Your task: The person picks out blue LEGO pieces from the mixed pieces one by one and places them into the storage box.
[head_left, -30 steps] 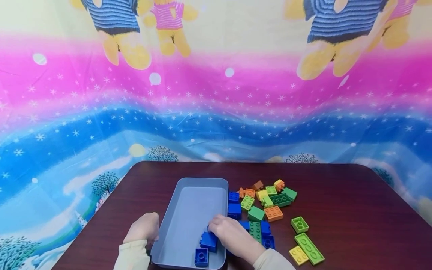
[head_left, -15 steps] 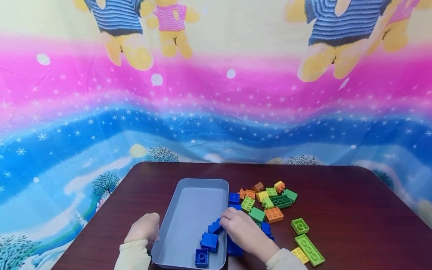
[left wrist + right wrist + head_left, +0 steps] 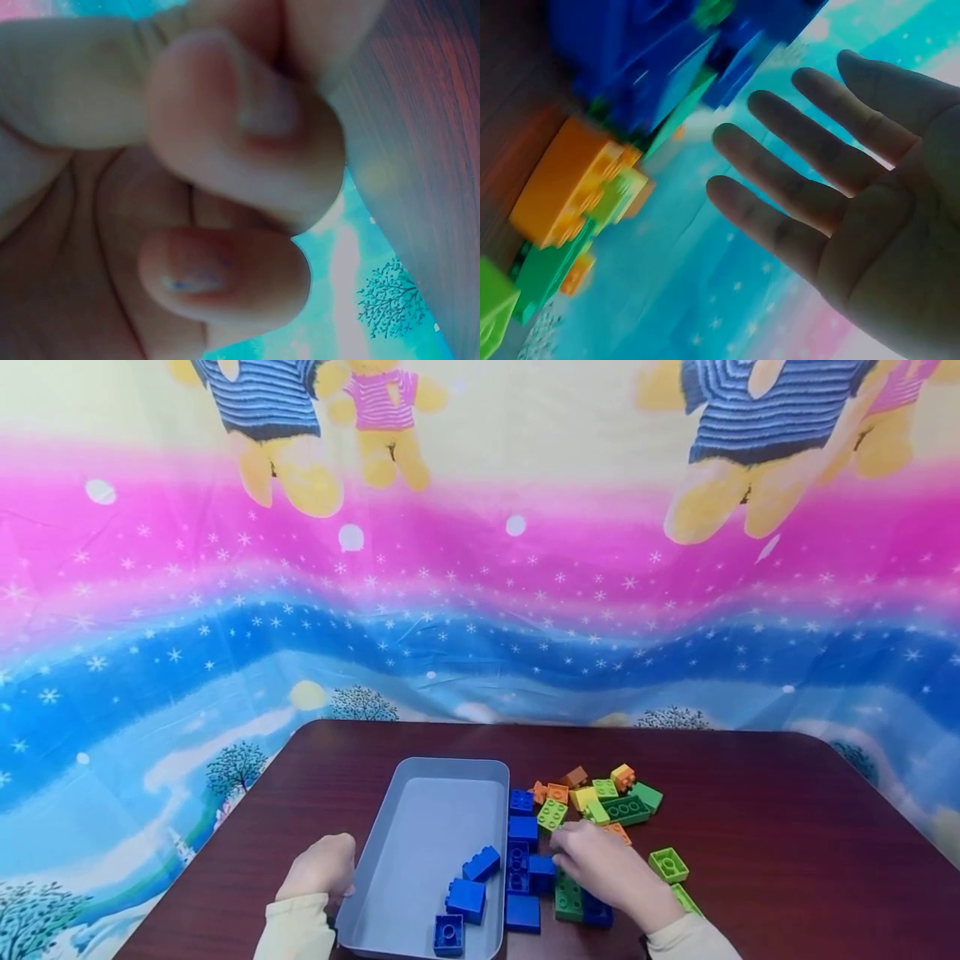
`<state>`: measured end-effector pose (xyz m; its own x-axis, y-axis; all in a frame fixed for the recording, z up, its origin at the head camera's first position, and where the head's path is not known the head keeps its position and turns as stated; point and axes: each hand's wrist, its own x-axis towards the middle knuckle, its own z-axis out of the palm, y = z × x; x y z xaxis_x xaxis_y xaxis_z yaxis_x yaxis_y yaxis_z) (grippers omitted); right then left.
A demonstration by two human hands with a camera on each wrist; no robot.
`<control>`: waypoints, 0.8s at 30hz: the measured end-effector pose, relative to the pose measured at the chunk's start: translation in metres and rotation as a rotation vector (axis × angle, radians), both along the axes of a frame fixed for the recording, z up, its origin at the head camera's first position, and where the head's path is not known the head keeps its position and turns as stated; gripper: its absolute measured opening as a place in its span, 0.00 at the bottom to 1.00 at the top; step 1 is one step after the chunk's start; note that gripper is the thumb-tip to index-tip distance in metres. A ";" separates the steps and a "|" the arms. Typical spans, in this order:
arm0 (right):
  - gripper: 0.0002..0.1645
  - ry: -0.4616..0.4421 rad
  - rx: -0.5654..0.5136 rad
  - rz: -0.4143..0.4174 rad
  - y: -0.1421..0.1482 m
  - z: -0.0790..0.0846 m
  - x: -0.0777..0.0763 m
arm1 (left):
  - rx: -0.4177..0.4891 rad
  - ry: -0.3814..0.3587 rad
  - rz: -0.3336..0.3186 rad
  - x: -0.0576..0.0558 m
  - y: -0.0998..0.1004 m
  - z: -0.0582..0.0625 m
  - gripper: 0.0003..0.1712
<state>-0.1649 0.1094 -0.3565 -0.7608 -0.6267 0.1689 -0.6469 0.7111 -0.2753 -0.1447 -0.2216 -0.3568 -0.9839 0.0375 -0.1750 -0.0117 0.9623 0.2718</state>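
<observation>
Three glossy blue bricks (image 3: 467, 900) lie in the near right part of a gray, round-cornered tray (image 3: 435, 818), the nearest hollow side up. Beyond them the tray's floor shows smooth to the far wall; outside, more blue bricks (image 3: 522, 913) crowd the right wall, and the tabletop (image 3: 787, 810) shows dark wood farther right. The left hand (image 3: 318, 867) is curled at the left rim; whether it grips cannot be told. Half a second ago the right hand (image 3: 600, 864) was at the tray's right wall; now, fingers spread and holding nothing, it is over bricks farther right.
</observation>
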 end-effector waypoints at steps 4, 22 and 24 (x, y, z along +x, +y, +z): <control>0.04 -0.118 0.008 -0.052 0.014 -0.001 -0.003 | 0.002 -0.003 0.008 0.000 0.000 0.000 0.15; 0.14 -0.269 0.035 -0.038 0.029 -0.008 -0.005 | 0.019 -0.007 0.014 -0.001 0.001 0.003 0.15; 0.12 -0.241 0.025 -0.024 0.029 -0.011 -0.006 | 0.017 -0.010 0.015 0.000 0.001 0.002 0.15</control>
<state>-0.1714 0.1385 -0.3672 -0.7921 -0.6094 -0.0348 -0.5473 0.7342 -0.4018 -0.1451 -0.2206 -0.3545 -0.9825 0.0260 -0.1842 -0.0286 0.9573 0.2878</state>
